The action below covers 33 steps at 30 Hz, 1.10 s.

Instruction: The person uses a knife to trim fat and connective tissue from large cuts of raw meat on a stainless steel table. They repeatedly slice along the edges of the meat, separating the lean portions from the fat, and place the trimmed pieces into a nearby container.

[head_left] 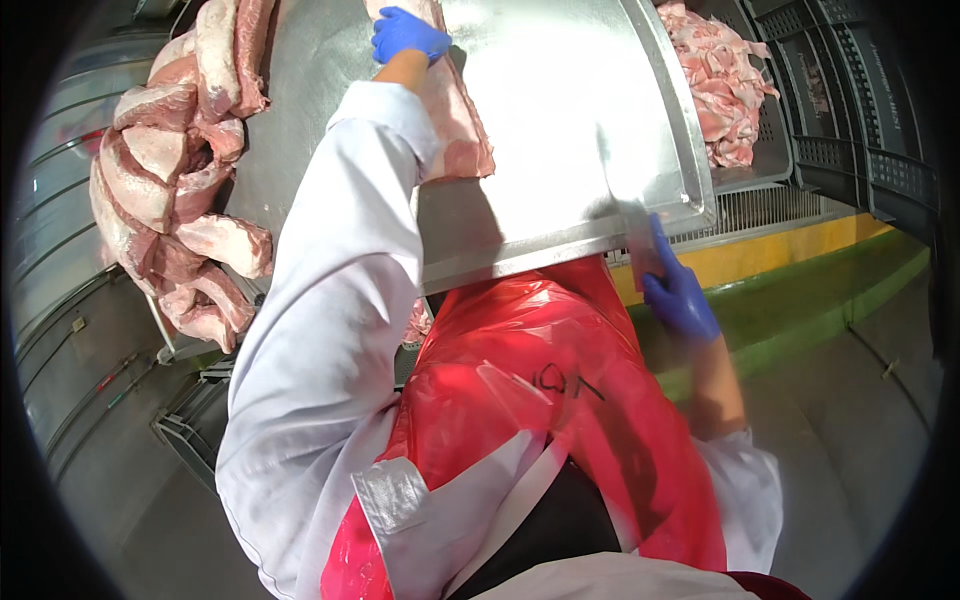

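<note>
At the far side of the metal table (560,245), my blue-gloved left hand (408,36) is closed on a long, pale pink slab of meat (455,125). The slab lies lengthwise, its near end toward me. Beyond the table's near right edge, my blue-gloved right hand (682,298) wraps round the handle of a knife (641,245). Its blade points away from me over the table corner and is smeared by motion and glare. The knife is apart from the meat.
Thick meat pieces (150,180) are heaped left of the table. Pale trimmings (715,85) fill a container at the far right, beside dark plastic crates (820,75). A yellow ledge (800,245) runs below the table's right side. My red apron (540,350) is close to the near edge.
</note>
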Tool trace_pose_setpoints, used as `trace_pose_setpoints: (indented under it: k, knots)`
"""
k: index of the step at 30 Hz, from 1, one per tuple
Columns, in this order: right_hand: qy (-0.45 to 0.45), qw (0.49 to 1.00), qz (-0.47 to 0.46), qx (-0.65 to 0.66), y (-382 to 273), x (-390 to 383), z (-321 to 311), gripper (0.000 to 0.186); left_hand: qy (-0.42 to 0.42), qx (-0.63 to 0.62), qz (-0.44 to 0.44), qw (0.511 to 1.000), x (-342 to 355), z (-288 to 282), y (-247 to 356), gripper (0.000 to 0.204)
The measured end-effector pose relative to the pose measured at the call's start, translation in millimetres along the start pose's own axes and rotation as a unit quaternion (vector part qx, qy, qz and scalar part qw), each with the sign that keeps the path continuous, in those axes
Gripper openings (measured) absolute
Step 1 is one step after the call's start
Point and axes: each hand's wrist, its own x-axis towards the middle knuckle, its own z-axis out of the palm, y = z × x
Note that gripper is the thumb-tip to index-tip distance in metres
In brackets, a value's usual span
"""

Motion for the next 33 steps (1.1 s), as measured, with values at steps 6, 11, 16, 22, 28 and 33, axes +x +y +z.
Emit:
trace_pose_setpoints:
  k: [6,11,16,22,28,33]
  knots:
    - [0.028,0.996,0.026,0.078,20,12,-28,0.085,-0.223,-0.529,0.100,0.813,30,-4,-82,0.049]
    - [-0.004,0.997,0.020,0.069,2,48,-60,0.084,-0.291,-0.577,0.006,0.763,1,36,-154,0.034]
    - [0.000,0.995,-0.098,0.024,-34,120,-95,0.082,0.023,-0.378,0.258,0.889,-15,11,-83,0.053]
    - [0.010,0.984,-0.164,0.061,-83,208,-93,0.082,-0.044,-0.141,0.198,0.969,-37,-13,17,0.050]
    - [-0.039,0.977,-0.160,0.134,-160,273,-24,0.080,0.099,-0.342,0.221,0.908,-28,-21,-11,0.023]
    - [-0.167,0.975,-0.143,0.028,-219,329,48,0.078,-0.007,-0.526,0.251,0.812,-18,-39,-36,0.011]
